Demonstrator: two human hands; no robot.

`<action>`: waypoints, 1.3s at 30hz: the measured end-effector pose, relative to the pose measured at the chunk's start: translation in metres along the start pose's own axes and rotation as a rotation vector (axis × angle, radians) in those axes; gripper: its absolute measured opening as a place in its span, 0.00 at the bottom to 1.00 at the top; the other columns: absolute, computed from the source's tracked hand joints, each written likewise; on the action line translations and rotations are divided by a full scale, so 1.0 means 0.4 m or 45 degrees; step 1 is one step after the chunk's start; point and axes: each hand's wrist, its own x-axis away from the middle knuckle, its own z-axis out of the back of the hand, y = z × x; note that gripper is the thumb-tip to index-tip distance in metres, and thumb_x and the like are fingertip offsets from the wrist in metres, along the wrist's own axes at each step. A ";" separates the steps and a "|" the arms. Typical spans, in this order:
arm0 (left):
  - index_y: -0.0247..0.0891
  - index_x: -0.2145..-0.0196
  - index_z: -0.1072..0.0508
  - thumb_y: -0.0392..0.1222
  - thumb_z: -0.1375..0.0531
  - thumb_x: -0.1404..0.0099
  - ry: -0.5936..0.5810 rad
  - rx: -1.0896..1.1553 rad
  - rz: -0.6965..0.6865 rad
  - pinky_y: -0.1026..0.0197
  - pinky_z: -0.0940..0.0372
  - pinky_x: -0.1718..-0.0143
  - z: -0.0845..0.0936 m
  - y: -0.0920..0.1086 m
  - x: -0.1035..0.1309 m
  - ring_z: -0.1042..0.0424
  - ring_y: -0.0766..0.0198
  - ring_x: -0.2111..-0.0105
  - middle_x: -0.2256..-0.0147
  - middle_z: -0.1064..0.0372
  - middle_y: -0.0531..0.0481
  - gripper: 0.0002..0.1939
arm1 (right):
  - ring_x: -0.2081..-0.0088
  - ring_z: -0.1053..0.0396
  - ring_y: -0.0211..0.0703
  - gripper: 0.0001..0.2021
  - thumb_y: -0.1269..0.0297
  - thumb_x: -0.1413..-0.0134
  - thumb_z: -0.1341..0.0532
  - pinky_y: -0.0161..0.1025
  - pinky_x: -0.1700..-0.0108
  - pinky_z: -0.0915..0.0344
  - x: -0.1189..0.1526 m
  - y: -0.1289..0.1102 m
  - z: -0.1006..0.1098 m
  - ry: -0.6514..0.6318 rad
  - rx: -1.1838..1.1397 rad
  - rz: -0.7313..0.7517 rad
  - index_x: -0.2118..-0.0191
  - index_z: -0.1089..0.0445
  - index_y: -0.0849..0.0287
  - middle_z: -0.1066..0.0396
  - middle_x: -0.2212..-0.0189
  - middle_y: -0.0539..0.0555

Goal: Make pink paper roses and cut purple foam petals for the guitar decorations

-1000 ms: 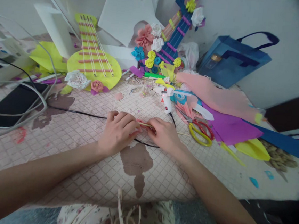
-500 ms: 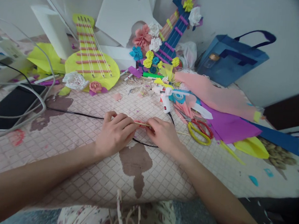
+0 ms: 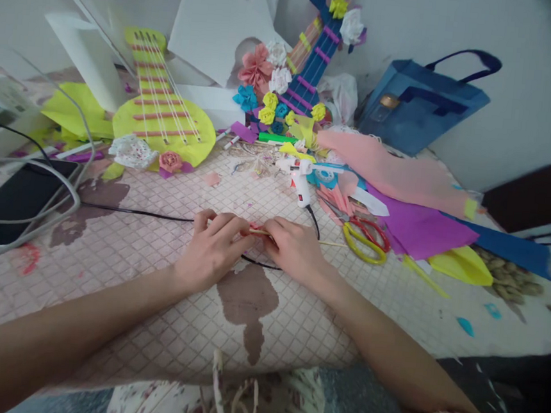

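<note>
Tabletop (image 3: 172, 332): pale quilted cover with brown patches; far side largely hidden under craft materials.
Pink sheet (image 3: 394, 172): at the right, partly covering a purple sheet (image 3: 418, 232).
Bag (image 3: 419, 110): blue, with a dark handle; tilted near the wall, contents not readable.
Yellow guitar (image 3: 202, 129): paper-covered, strung, leaning back; lower edge partly hidden by a white flower (image 3: 133, 151) and a pink flower (image 3: 170, 161).
Blue guitar (image 3: 311, 68): upper part visible, lower part lost behind paper flowers.
Tablet (image 3: 10, 199): dark, cut off at the left edge, crossed by cables.
Left hand (image 3: 216, 249): palm down, grip together on the stick; the contact itself is hidden by the fingers.
Right hand (image 3: 293, 250): grip pinched on the same stick, thumb mostly hidden.
Glue gun (image 3: 301, 189): white, beyond the hands, its cord running down behind the right hand.
Scissors (image 3: 372, 260): yellow and red handles overlapping; one pair or two, cannot tell.
Stick (image 3: 327, 242): thin, light, spanning between the hands and emerging right of the right hand; left end hidden.
Pink strip (image 3: 257, 228): against the stick between the fingertips, shape unclear.
</note>
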 end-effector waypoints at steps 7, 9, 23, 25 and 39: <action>0.43 0.65 0.30 0.36 0.42 0.35 0.039 0.043 0.066 0.49 0.46 0.60 -0.004 -0.002 -0.002 0.32 0.57 0.62 0.64 0.27 0.52 0.03 | 0.67 0.30 0.43 0.07 0.68 0.40 0.46 0.39 0.71 0.49 -0.001 0.002 -0.001 0.000 0.000 -0.010 0.59 0.31 0.59 0.27 0.65 0.53; 0.42 0.64 0.31 0.37 0.41 0.36 0.050 0.054 0.104 0.50 0.45 0.61 -0.007 0.000 -0.002 0.33 0.56 0.62 0.63 0.28 0.50 0.02 | 0.67 0.30 0.43 0.07 0.68 0.40 0.46 0.39 0.71 0.50 -0.001 0.002 -0.002 0.000 0.008 -0.010 0.59 0.31 0.59 0.27 0.65 0.53; 0.39 0.64 0.32 0.34 0.42 0.38 -0.028 0.255 0.281 0.54 0.42 0.63 -0.009 -0.002 -0.003 0.34 0.57 0.62 0.64 0.30 0.48 0.04 | 0.69 0.30 0.43 0.09 0.62 0.37 0.47 0.39 0.74 0.55 0.021 -0.027 0.007 0.062 0.002 0.031 0.55 0.36 0.59 0.27 0.67 0.53; 0.38 0.63 0.32 0.34 0.41 0.38 -0.041 0.264 0.291 0.54 0.41 0.63 -0.009 -0.003 -0.002 0.34 0.56 0.62 0.64 0.30 0.48 0.05 | 0.69 0.30 0.42 0.08 0.64 0.36 0.49 0.38 0.74 0.55 0.024 -0.030 0.008 0.065 0.008 0.050 0.55 0.36 0.58 0.27 0.66 0.52; 0.37 0.66 0.32 0.34 0.40 0.38 -0.055 0.384 0.263 0.56 0.39 0.63 -0.017 -0.013 0.009 0.33 0.58 0.64 0.66 0.29 0.49 0.02 | 0.66 0.31 0.39 0.07 0.65 0.35 0.48 0.36 0.73 0.48 0.025 -0.020 -0.005 0.109 -0.067 0.135 0.59 0.34 0.58 0.30 0.63 0.52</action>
